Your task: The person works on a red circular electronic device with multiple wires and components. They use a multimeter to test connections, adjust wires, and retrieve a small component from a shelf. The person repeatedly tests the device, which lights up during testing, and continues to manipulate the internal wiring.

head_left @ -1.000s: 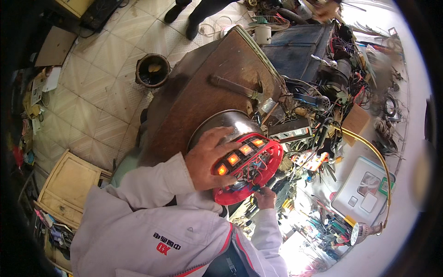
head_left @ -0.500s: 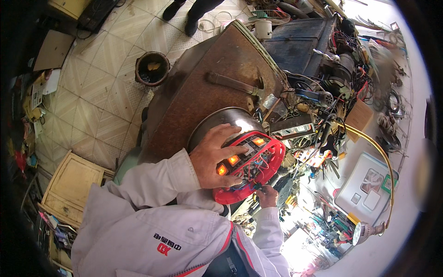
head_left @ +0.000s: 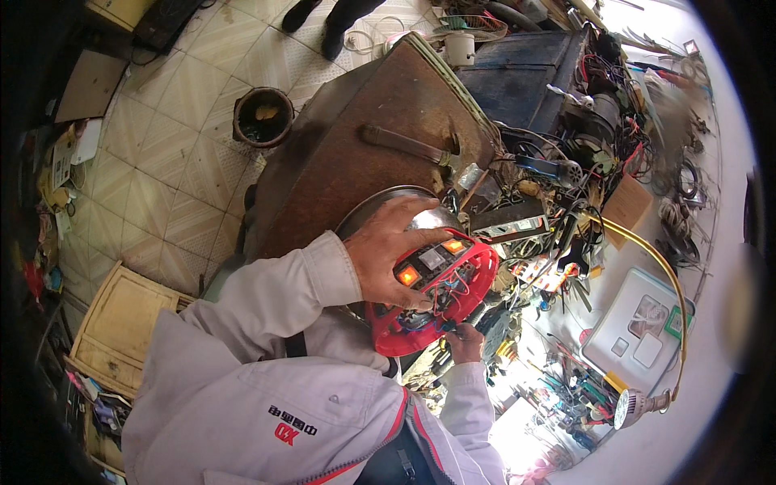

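A steel drum-shaped appliance [head_left: 443,218] lies on its side with its red plastic base [head_left: 477,287] toward the right. Along the base, a black switch panel [head_left: 430,259] shows two glowing orange switches and an unlit grey one, beside exposed circuitry and thin wires. My left hand [head_left: 388,246] grips the appliance from the upper left, fingers spread over steel and panel, thumb low near the wiring, hiding part of the panel. My right hand [head_left: 465,346] is closed at the lower right rim, on something dark and small that I cannot make out, close to the wires.
A rusty brown bench top [head_left: 323,178] bears a hammer [head_left: 404,144]. Tangled cables and tools crowd the right, with a gooseneck lamp [head_left: 634,408] and silver case [head_left: 634,323]. A pot [head_left: 263,117], wooden chair [head_left: 117,327] and someone's shoes [head_left: 331,40] are on the left and beyond.
My left hand has shifted up and right across the panel, covering the left-hand switches. An inner switch that glowed a second ago now looks grey. My right hand has barely moved.
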A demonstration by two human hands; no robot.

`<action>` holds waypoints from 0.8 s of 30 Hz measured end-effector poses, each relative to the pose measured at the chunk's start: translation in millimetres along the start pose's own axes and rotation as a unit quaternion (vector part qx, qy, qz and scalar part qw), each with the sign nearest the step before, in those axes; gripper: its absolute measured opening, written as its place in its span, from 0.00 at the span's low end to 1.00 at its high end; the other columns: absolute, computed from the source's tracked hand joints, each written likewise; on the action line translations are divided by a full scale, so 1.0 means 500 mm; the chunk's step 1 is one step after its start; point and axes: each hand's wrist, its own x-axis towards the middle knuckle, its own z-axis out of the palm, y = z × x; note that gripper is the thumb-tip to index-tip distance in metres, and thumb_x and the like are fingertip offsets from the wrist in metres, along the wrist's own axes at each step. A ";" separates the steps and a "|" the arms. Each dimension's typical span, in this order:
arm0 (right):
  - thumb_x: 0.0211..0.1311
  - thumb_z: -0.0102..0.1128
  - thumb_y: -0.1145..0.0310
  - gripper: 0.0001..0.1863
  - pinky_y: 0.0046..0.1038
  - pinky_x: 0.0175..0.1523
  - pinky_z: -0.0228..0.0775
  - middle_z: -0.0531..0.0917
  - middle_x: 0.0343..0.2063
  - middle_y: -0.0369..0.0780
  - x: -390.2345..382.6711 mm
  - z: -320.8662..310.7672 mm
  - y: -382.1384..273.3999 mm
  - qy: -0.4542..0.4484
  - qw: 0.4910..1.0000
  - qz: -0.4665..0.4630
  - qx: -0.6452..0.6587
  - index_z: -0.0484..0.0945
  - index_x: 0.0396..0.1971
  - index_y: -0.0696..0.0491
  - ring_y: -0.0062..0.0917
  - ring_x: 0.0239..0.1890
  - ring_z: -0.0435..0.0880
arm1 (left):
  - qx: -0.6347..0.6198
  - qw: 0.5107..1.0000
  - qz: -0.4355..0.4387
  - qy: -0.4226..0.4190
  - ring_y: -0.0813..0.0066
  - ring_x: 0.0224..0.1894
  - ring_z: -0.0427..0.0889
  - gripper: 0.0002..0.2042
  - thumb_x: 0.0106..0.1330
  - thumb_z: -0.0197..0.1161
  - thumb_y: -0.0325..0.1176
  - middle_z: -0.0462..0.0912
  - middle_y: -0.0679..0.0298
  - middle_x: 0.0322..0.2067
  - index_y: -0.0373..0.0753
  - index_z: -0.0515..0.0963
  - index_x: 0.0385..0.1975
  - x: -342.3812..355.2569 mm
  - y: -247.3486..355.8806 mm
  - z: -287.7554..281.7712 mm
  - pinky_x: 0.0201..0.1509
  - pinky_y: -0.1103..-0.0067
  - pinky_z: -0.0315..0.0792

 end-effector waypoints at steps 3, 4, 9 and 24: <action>0.44 0.70 0.78 0.11 0.25 0.36 0.76 0.87 0.26 0.40 0.003 0.002 0.004 0.002 1.000 0.002 -0.009 0.84 0.32 0.60 0.20 0.29 0.85 | 0.004 0.999 -0.008 -0.037 0.40 0.70 0.55 0.44 0.40 0.78 0.59 0.60 0.45 0.66 0.46 0.74 0.60 0.014 0.002 0.010 0.73 0.53 0.50; 0.44 0.70 0.78 0.12 0.25 0.36 0.76 0.87 0.26 0.40 0.003 0.003 0.005 0.006 1.000 -0.002 -0.027 0.84 0.32 0.60 0.20 0.29 0.85 | 0.007 0.999 -0.003 -0.040 0.40 0.70 0.55 0.44 0.40 0.78 0.59 0.60 0.45 0.67 0.46 0.74 0.60 0.016 0.001 0.010 0.73 0.54 0.50; 0.43 0.71 0.77 0.13 0.26 0.36 0.76 0.88 0.26 0.41 0.006 -0.004 0.008 -0.001 0.998 -0.029 -0.064 0.84 0.33 0.59 0.21 0.29 0.85 | 0.002 0.999 0.006 -0.047 0.41 0.71 0.54 0.43 0.40 0.78 0.58 0.60 0.46 0.67 0.47 0.74 0.60 0.021 0.006 0.013 0.73 0.54 0.49; 0.44 0.73 0.75 0.12 0.29 0.37 0.77 0.88 0.27 0.43 0.009 0.004 0.063 -0.008 1.000 -0.008 -0.009 0.84 0.32 0.57 0.27 0.30 0.88 | 0.016 0.998 -0.060 0.022 0.39 0.71 0.52 0.46 0.38 0.80 0.56 0.56 0.44 0.69 0.48 0.73 0.63 -0.143 0.073 -0.011 0.72 0.50 0.51</action>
